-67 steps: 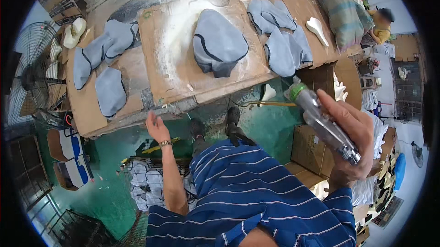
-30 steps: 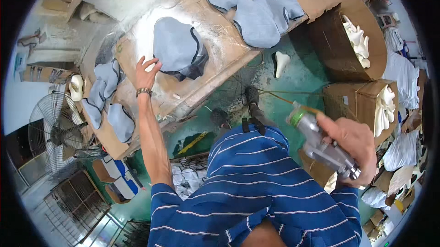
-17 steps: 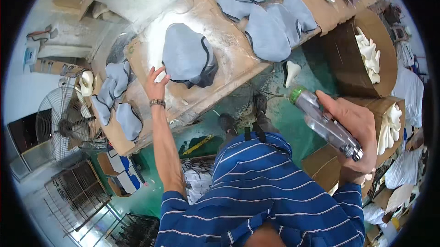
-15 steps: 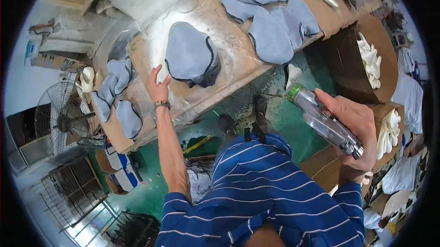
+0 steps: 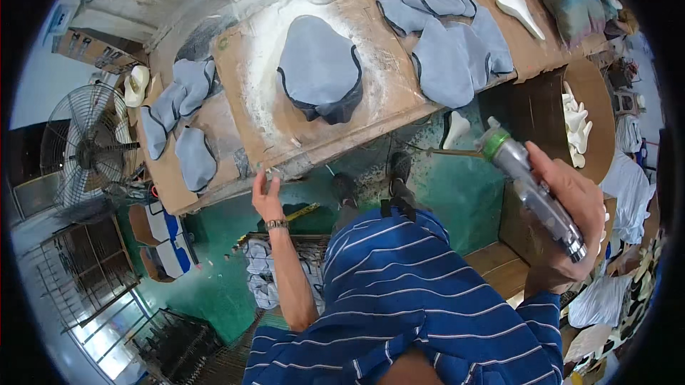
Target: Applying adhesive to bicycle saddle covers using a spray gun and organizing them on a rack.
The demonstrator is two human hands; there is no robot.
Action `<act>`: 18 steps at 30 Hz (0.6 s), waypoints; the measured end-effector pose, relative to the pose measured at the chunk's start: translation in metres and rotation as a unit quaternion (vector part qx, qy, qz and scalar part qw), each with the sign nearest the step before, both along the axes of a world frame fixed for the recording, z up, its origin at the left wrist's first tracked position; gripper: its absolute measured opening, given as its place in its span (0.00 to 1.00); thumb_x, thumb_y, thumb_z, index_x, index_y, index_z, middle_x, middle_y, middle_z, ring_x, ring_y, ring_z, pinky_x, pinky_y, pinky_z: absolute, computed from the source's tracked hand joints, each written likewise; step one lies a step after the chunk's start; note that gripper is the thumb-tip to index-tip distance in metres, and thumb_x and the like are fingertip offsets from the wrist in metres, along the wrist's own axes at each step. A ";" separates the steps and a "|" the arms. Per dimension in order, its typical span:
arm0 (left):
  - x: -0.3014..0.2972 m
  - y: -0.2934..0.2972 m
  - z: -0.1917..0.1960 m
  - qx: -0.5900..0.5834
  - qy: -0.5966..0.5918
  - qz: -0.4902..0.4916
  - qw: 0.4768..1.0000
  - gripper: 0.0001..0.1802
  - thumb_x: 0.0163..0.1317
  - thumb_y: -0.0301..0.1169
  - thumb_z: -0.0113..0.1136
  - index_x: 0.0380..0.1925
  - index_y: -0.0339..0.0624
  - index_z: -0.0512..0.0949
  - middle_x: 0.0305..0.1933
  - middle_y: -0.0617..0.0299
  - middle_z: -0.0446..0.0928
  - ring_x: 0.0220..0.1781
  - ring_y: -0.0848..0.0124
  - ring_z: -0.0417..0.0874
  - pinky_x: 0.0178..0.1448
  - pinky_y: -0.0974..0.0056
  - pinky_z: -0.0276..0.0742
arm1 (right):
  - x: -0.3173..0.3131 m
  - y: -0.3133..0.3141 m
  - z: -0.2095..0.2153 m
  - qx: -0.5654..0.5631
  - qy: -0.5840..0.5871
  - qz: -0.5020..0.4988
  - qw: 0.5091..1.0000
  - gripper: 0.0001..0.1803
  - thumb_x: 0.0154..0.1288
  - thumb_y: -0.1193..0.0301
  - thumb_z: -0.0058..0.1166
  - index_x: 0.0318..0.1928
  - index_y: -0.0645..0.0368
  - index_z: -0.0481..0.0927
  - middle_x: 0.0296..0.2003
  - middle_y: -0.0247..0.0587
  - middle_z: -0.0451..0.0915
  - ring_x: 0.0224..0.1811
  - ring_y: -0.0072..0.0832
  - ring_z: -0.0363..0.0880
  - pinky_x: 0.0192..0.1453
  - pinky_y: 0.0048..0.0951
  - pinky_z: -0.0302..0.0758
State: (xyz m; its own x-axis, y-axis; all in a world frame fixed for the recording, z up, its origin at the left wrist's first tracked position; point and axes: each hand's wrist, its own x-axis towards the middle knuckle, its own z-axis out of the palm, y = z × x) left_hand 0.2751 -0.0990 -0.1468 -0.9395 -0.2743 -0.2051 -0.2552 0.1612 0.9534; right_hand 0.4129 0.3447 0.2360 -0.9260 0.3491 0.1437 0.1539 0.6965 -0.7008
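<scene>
My right hand (image 5: 567, 214) is wrapped round a clear-bodied spray gun (image 5: 534, 196) with a green collar and a metal end. It is held over the floor to the right of my body, its green end pointing up and left. My left hand (image 5: 268, 198) is empty, fingers apart, just off the table's front edge. Beyond it a grey saddle-shaped cover (image 5: 320, 60) with black edging lies on a cardboard sheet (image 5: 246, 110) dusted with white powder. Its dark lower flap hangs toward me, and neither hand touches it.
Several grey covers (image 5: 444, 64) are piled right on the table, others (image 5: 195, 160) left. A cream saddle-shaped piece (image 5: 519, 10) lies far right. Similar pieces (image 5: 576, 128) fill a brown bin (image 5: 603, 110). A large fan (image 5: 89, 142) stands left; a wire rack (image 5: 314, 248) is below my left arm.
My left hand has drawn back from beside the grey cover to the table's front edge. The spray gun has shifted slightly right in my right hand's grip, and the view has turned a little.
</scene>
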 end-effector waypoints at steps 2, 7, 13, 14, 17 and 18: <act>0.008 -0.009 -0.005 -0.034 -0.044 0.003 0.998 0.30 0.64 0.21 0.69 0.68 0.37 0.77 0.71 0.52 0.77 0.72 0.61 0.77 0.74 0.57 0.73 | 0.003 -0.005 0.003 -0.008 0.030 0.013 0.999 0.41 0.52 0.47 0.61 0.54 0.73 0.87 0.26 0.45 0.80 0.27 0.30 0.79 0.36 0.28 0.71; 0.003 -0.012 -0.012 -0.027 -0.033 -0.003 0.999 0.29 0.65 0.22 0.69 0.67 0.38 0.78 0.69 0.53 0.78 0.71 0.62 0.78 0.73 0.58 0.74 | 0.014 -0.011 0.008 0.007 -0.020 0.018 1.000 0.43 0.53 0.42 0.56 0.51 0.72 0.88 0.26 0.48 0.82 0.26 0.32 0.79 0.36 0.30 0.71; -0.017 0.006 -0.001 -0.030 -0.007 -0.015 0.999 0.27 0.62 0.24 0.71 0.63 0.40 0.82 0.65 0.54 0.81 0.64 0.64 0.81 0.67 0.58 0.76 | 0.028 0.006 0.009 0.028 0.006 0.045 0.999 0.39 0.48 0.52 0.61 0.55 0.72 0.86 0.30 0.50 0.83 0.29 0.36 0.81 0.40 0.31 0.73; -0.019 0.009 0.003 -0.040 -0.008 -0.026 0.999 0.27 0.63 0.24 0.71 0.64 0.39 0.81 0.65 0.54 0.81 0.65 0.64 0.81 0.68 0.59 0.76 | 0.030 0.011 0.011 0.035 0.008 0.063 0.997 0.39 0.48 0.53 0.61 0.56 0.72 0.86 0.31 0.50 0.83 0.29 0.37 0.81 0.40 0.32 0.74; -0.027 0.021 0.015 -0.064 -0.014 -0.048 0.997 0.27 0.65 0.23 0.70 0.65 0.38 0.80 0.66 0.54 0.80 0.67 0.64 0.80 0.69 0.60 0.76 | 0.032 0.019 0.012 -0.004 -0.009 0.118 0.993 0.42 0.46 0.55 0.61 0.59 0.73 0.84 0.31 0.50 0.83 0.29 0.37 0.82 0.39 0.31 0.74; -0.030 0.026 0.018 -0.042 -0.007 -0.043 0.998 0.27 0.65 0.24 0.70 0.65 0.38 0.80 0.66 0.53 0.80 0.67 0.64 0.80 0.69 0.60 0.76 | 0.031 0.020 0.011 0.018 -0.016 0.114 0.993 0.42 0.45 0.55 0.61 0.59 0.73 0.83 0.31 0.49 0.83 0.29 0.36 0.82 0.38 0.31 0.73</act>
State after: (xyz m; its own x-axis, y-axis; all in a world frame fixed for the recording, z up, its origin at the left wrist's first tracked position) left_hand 0.2450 -0.0730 -0.1284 -0.9577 -0.2092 -0.1974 -0.2493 0.2614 0.9325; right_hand 0.4441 0.3645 0.2474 -0.9848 0.1247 0.1209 0.0114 0.7408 -0.6716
